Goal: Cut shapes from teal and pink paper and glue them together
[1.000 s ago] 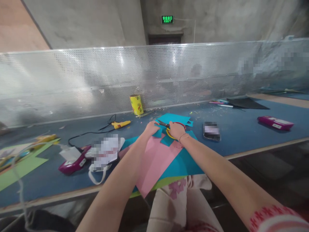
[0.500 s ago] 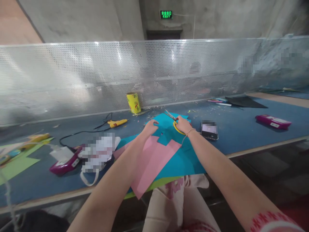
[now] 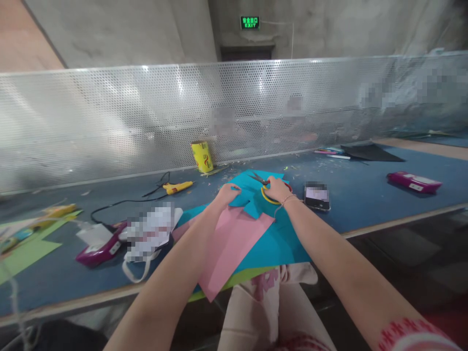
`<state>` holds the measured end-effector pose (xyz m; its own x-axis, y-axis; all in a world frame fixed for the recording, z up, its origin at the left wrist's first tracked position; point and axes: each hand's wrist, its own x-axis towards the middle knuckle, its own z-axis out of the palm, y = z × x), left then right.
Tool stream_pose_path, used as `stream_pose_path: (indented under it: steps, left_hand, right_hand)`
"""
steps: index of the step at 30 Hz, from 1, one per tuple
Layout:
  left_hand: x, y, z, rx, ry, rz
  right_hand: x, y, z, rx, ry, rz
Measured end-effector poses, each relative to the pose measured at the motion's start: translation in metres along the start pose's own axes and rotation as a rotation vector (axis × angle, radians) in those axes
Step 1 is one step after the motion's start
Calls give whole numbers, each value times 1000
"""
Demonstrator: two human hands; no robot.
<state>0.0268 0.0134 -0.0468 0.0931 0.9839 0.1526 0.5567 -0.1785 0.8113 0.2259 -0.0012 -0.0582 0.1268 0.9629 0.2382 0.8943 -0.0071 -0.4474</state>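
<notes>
At a blue table (image 3: 351, 204) before a perforated screen (image 3: 146, 112), right grip (image 3: 278, 189) holds scissors (image 3: 263, 182), left grip (image 3: 227, 194) blue paper (image 3: 241, 199).

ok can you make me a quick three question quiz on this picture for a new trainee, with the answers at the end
1. Which of the person's hands holds the scissors?
2. True or false: in the picture, the yellow glue gun lies to the left of the scissors.
3. Fill the gap with a colour: the large ____ sheet lies over part of the blue paper in front of the person.

Key:
1. The right hand.
2. True.
3. Pink.
</notes>
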Motion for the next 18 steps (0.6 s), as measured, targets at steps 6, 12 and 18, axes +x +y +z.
stream_pose_path:
  steps: [6, 12, 18]
  left_hand:
    - [-1, 3, 3, -415, -49, -86]
    - [-3, 10, 4, -851, -171, -114]
    - [-2, 23, 2, -948, -173, -39]
  right_hand:
    - [2, 1, -4, 125, 75, 74]
    - [9, 0, -14, 365, 110, 138]
    - [6, -3, -28, 677, -26, 240]
